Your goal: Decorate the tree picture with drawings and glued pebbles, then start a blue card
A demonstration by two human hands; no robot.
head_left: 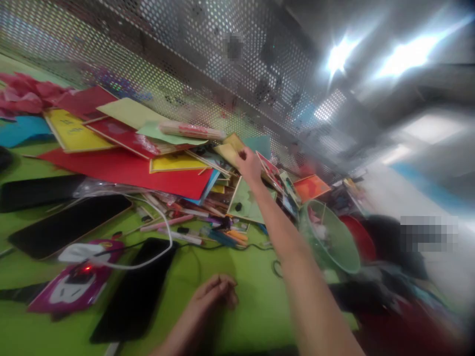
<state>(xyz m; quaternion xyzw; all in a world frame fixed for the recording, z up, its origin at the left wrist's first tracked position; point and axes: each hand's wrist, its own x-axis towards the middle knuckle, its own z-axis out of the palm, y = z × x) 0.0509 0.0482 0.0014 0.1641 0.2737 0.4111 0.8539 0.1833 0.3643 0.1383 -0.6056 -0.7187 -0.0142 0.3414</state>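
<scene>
My right hand (248, 164) is stretched far out over a heap of coloured paper and card sheets (156, 153). Its fingers are pinched on the edge of a yellowish sheet (230, 149) at the top of the heap. My left hand (217, 291) rests on the green tabletop (252, 301) close to me, fingers curled loosely together with nothing visible in them. Several pens and markers (208, 232) lie below the paper heap, between the two hands.
Black tablets or phones (67, 225) lie at left, one (137, 291) near my left hand, with a white cable (148, 257) across them. A green bowl (332, 240) and a red one (358, 237) stand right of my arm. A perforated metal panel (208, 59) backs the table.
</scene>
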